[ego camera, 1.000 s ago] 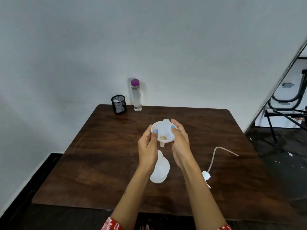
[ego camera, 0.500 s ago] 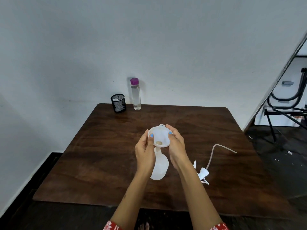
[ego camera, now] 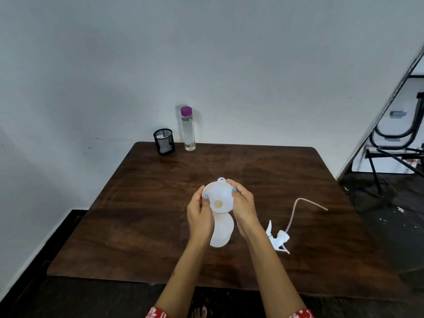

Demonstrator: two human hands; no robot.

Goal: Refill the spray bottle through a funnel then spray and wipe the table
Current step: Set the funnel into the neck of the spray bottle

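A white funnel (ego camera: 218, 196) sits on top of the white spray bottle (ego camera: 221, 232), which stands upright near the middle of the dark wooden table (ego camera: 142, 226). My left hand (ego camera: 200, 214) pinches the funnel's left rim and my right hand (ego camera: 243, 207) pinches its right rim. The funnel's spout is hidden at the bottle's mouth. The white spray head (ego camera: 278, 239) with its long tube lies on the table to the right of the bottle.
A clear bottle of liquid with a purple cap (ego camera: 188, 129) stands at the table's far edge by the wall. Left of it is a black mesh cup (ego camera: 164, 141) holding something white. Black chair frames (ego camera: 399, 143) stand at the right.
Both hands have lowered the funnel from above the bottle down onto its mouth. The view has shifted slightly, so the spray head now shows fully.
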